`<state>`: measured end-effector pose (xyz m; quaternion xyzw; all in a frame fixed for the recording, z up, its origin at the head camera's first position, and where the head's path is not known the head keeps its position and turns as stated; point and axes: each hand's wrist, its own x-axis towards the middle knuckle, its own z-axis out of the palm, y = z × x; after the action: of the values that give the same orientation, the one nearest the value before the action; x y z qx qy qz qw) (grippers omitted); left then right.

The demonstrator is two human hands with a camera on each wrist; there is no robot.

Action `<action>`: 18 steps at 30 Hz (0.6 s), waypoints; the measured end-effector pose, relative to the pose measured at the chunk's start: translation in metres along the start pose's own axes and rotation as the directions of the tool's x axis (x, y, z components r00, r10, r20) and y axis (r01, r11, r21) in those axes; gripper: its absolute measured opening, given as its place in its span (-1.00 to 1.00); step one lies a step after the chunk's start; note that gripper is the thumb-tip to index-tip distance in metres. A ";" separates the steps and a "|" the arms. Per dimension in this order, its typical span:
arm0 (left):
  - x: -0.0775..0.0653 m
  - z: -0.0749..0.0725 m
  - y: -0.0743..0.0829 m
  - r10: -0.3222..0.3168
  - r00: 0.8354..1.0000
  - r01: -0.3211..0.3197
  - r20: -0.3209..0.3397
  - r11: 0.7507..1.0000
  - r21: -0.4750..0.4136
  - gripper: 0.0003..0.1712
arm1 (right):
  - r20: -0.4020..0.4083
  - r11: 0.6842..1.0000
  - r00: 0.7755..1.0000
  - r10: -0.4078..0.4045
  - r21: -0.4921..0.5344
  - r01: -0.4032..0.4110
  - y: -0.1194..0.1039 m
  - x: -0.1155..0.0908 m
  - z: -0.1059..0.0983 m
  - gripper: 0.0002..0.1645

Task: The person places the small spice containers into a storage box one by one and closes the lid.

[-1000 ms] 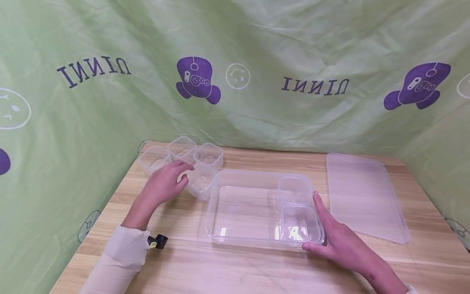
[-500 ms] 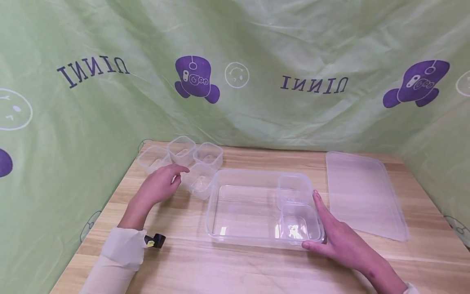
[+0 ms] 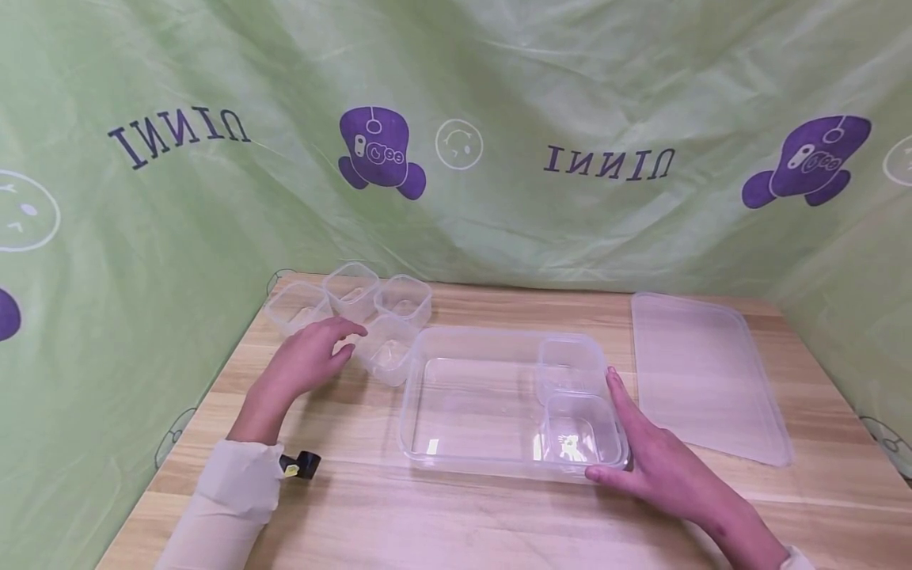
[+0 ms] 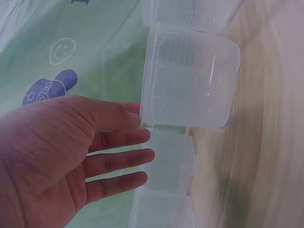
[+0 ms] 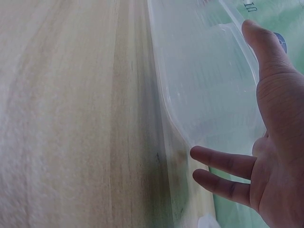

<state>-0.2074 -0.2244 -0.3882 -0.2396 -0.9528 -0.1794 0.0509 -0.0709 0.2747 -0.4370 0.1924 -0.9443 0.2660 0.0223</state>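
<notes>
In the head view my left hand (image 3: 311, 356) reaches over the left of the table, thumb and index fingertip right at the rim of a clear small plastic container (image 3: 390, 358). The left wrist view shows the other fingers spread loosely below this container (image 4: 190, 78). My right hand (image 3: 666, 471) lies against the right end of a large clear rectangular food box (image 3: 470, 467), thumb at the front corner, fingers along the end wall. Inside that box, at its right end, sit two small containers, a rear one (image 3: 570, 360) and a front one (image 3: 580, 423).
Three more small containers stand behind the left hand: a left one (image 3: 295, 305), a middle one (image 3: 352, 286) and a right one (image 3: 404, 297). A flat translucent lid (image 3: 708, 376) lies at the right. Green printed cloth (image 3: 499, 222) hangs around the wooden table (image 3: 427, 522).
My left hand has drawn back slightly to the left at the near small container. My right hand and the large food box have stayed in place.
</notes>
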 end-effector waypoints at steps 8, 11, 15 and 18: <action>-0.002 0.001 -0.002 0.056 0.998 -0.057 0.043 0.998 0.035 -0.73 | 0.004 1.000 1.000 0.006 -0.004 -0.006 -0.001 -0.001 0.000 0.51; -0.001 0.001 -0.003 0.073 0.996 -0.075 0.059 0.997 0.032 -0.80 | 0.005 1.000 1.000 0.006 -0.003 -0.006 -0.001 -0.001 0.000 0.51; 0.000 0.001 -0.004 0.094 0.994 -0.095 0.060 0.995 0.026 -0.88 | 0.005 1.000 1.000 0.009 -0.004 -0.009 -0.002 0.000 0.000 0.51; 0.000 0.001 -0.005 0.102 0.993 -0.104 0.057 0.994 0.023 -0.90 | 0.002 1.000 1.000 0.010 -0.007 -0.010 -0.002 0.000 0.000 0.51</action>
<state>-0.2099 -0.2280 -0.3908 -0.2926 -0.9425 -0.1573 0.0369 -0.0698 0.2732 -0.4357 0.1880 -0.9462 0.2627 0.0205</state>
